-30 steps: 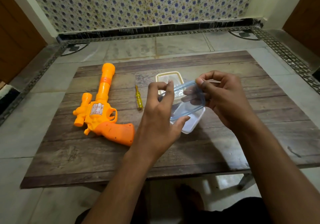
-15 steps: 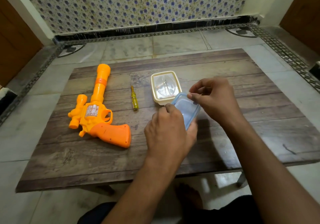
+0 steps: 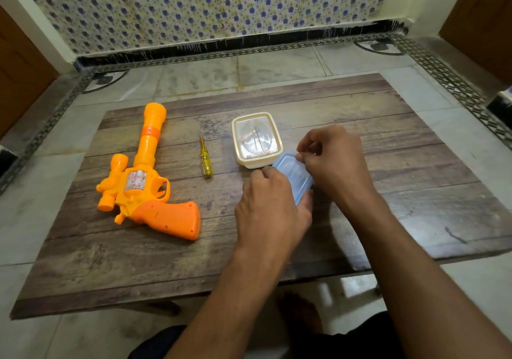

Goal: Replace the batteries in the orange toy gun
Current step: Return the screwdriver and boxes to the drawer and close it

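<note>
Lowered toward the table point(image 3: 415, 192), the blue box point(image 3: 293, 174) is pinched between left hand point(image 3: 266, 209) and right hand point(image 3: 336, 164), orange toy gun point(image 3: 144, 189) lying apart by the left edge.

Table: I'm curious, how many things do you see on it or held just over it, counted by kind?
Toy guns: 1, the orange toy gun
Screwdrivers: 1, the yellow screwdriver
Plastic boxes: 2, the cream-lidded box and the blue-lidded box, gripped by the left hand and right hand
Total: 4
</note>
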Tool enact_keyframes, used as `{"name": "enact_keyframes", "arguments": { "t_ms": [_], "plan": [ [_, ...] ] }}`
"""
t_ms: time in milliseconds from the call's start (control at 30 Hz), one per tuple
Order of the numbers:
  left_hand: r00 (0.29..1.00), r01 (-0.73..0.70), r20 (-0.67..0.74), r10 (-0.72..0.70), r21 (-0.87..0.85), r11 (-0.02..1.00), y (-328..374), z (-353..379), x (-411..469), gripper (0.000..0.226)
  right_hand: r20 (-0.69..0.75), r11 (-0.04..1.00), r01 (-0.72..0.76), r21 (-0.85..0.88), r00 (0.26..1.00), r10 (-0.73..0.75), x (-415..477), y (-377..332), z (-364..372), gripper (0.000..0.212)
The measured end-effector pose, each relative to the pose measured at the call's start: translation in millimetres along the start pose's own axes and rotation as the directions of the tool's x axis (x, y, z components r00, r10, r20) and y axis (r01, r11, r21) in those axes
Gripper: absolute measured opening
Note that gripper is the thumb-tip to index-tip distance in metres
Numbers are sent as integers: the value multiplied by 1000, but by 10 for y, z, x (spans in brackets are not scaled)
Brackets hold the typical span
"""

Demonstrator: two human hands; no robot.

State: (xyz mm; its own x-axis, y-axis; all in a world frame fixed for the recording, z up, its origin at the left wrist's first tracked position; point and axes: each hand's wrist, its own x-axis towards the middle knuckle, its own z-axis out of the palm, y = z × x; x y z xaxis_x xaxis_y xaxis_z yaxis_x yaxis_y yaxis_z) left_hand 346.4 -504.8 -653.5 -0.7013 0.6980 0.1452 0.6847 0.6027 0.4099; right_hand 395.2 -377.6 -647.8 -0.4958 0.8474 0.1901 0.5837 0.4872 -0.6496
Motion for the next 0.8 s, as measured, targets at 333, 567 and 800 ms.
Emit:
{"name": "enact_keyframes", "arguments": {
  "t_ms": [333, 567, 800],
  "plan": [
    [995, 61, 93, -43, -202, 978, -81, 5, 72, 65, 194, 991, -106, 78, 977, 89, 53, 81, -12, 9],
    [979, 201, 84, -187, -579, 790, -160, -80, 115, 57, 112, 977, 15, 213, 993, -40, 19, -28, -109, 13],
    [937, 344, 199, -286, -652, 676, -279, -106, 219, 60, 53, 928, 298, 223, 947, -317, -87, -234, -64, 11]
  ]
}}
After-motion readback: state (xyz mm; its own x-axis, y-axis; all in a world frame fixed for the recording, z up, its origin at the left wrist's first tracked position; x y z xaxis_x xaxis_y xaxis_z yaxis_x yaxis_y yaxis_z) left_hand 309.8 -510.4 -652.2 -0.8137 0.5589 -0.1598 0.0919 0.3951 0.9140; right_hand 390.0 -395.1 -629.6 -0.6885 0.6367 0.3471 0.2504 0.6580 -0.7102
